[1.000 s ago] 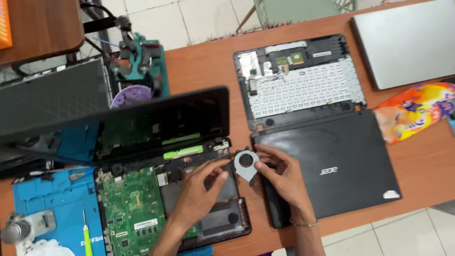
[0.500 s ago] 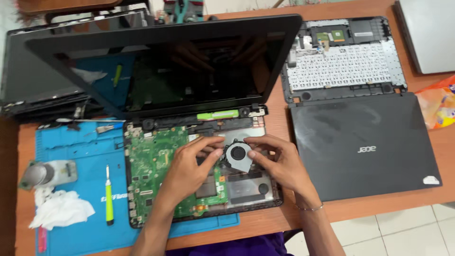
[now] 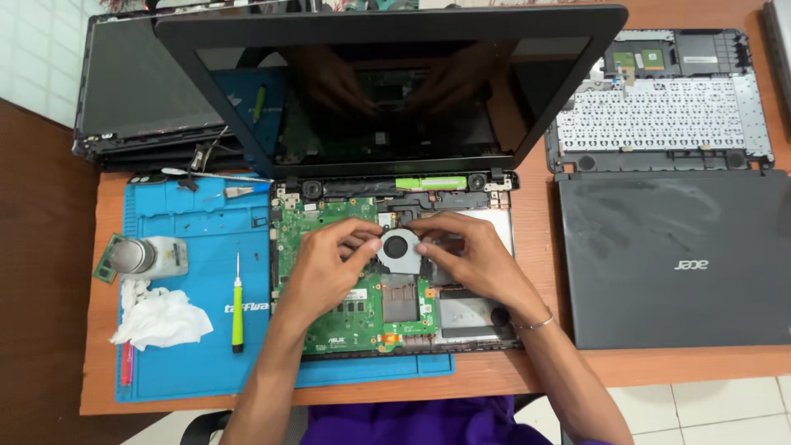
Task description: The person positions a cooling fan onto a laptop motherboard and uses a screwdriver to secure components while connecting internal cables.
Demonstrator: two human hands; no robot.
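Note:
An opened laptop base with a green motherboard (image 3: 321, 221) lies on a blue work mat (image 3: 189, 222), its dark screen (image 3: 387, 91) tilted up behind. A round grey cooling fan (image 3: 400, 250) rests over the board's middle. My left hand (image 3: 325, 262) grips the fan's left edge with its fingertips. My right hand (image 3: 465, 255) pinches the fan's right edge; a thin bracelet circles that wrist. Both hands press the fan down onto the board.
A green-handled screwdriver (image 3: 237, 305), crumpled white tissue (image 3: 162, 320) and a small bottle (image 3: 152, 257) lie on the mat's left. A second dismantled laptop, keyboard frame (image 3: 659, 115) and black lid (image 3: 676, 255), sits to the right. Another dark panel (image 3: 140, 99) lies at back left.
The view has shifted so the open laptop is centred. Both hands carried the fan from the base's right side leftward onto the middle of the board.

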